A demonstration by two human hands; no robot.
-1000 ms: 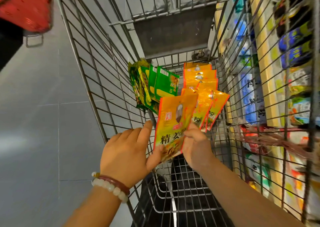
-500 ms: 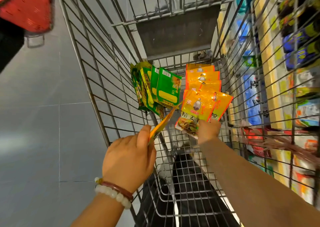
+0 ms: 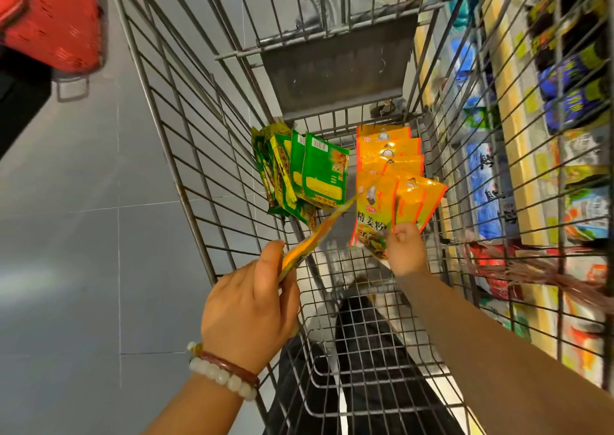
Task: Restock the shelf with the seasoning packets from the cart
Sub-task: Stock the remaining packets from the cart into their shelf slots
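A: Nearest?
B: The left hand [image 3: 247,311], beaded bracelets [image 3: 222,373] on its wrist, pinches one orange packet [image 3: 315,235] seen edge-on; its print is unreadable.
A: And the right?
B: The right hand [image 3: 403,248] reaches deeper into the wire cart [image 3: 186,175], fingers curled round the lower edges of fanned orange packets [image 3: 375,208]; how many it holds, I cannot tell.
A: Beyond?
B: More orange packets [image 3: 388,150] are stacked by the far end, green packets [image 3: 319,172] leaning beside them. The shelf [image 3: 511,142] at right is blurred behind the wires; a red basket [image 3: 50,19] is cut off top left.
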